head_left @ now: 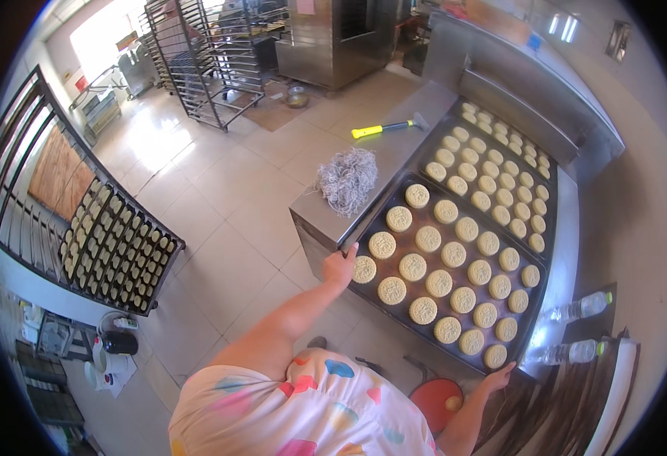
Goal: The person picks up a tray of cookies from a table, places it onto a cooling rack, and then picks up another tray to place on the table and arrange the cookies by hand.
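A dark baking tray [422,237] bears several rows of round, pale, pattern-stamped mooncakes [439,283]. My left hand [339,268] grips its near left corner, fingers closed over the rim. At the near right corner my right hand [499,378] holds the edge, its fingers partly hidden under the tray. The tray rests at least partly on a steel machine's bed, its near edge toward my body. Just beyond it, touching or almost touching, lies another dark tray [463,196] with more mooncakes, and further rows of them sit behind that.
On the steel ledge [394,171] lie a tangled grey-white mop of string [347,181] and a yellow-handled scraper [383,129]. Two clear bottles [576,308] are at right. A tray rack [117,251] stands left, empty racks [197,61] at the back. Below me is a red stool [434,406].
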`<state>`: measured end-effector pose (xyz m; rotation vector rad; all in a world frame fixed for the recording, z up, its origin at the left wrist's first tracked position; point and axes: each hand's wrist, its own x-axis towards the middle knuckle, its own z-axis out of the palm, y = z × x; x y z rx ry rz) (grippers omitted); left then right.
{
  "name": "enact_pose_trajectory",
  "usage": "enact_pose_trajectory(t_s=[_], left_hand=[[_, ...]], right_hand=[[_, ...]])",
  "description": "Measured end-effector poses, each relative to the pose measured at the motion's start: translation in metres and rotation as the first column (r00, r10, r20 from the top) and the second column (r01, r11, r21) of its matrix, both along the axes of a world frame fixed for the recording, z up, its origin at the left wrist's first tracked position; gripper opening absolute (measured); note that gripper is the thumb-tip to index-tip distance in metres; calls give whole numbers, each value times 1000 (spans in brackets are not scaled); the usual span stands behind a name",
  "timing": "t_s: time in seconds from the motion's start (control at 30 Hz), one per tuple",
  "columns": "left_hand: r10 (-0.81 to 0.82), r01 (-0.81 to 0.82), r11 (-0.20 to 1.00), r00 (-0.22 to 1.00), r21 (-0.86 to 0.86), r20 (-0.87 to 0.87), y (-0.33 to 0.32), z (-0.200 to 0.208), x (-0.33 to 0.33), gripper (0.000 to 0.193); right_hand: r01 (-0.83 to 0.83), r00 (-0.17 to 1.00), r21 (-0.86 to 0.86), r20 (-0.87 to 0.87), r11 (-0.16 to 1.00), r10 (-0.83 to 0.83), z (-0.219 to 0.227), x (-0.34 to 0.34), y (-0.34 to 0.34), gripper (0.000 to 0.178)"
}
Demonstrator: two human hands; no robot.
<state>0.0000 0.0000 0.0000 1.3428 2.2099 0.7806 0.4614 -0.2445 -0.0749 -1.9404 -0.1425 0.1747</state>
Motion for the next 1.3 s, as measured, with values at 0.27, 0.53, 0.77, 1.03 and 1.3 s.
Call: enact_pose_trajectory(t_s=[0.27,0.53,0.77,1.03,1.3], left_hand=[[11,-10,1000,999,-15,39,-1,3,-3,74],[16,-16,1000,1000,-21,5,-3,6,-6,71],[18,-18,1000,1000,-4,-21,-1,4,-7,72],[17,-18,999,1000,-50,-19,0,6,-6,72],[30,-30,997,1000,-68,4,-2,11,-4,69]], right_hand=[[31,998,15,57,999,-32,-13,7,0,67],[5,999,-52,42,999,-2,-2,-6,3,67],[-15,997,-20,69,1000,16,-16,0,1,68],[-21,999,-47,45,999,24,-7,-4,1,70],[-12,1000,-38,17,999,13,6,-12,3,70]])
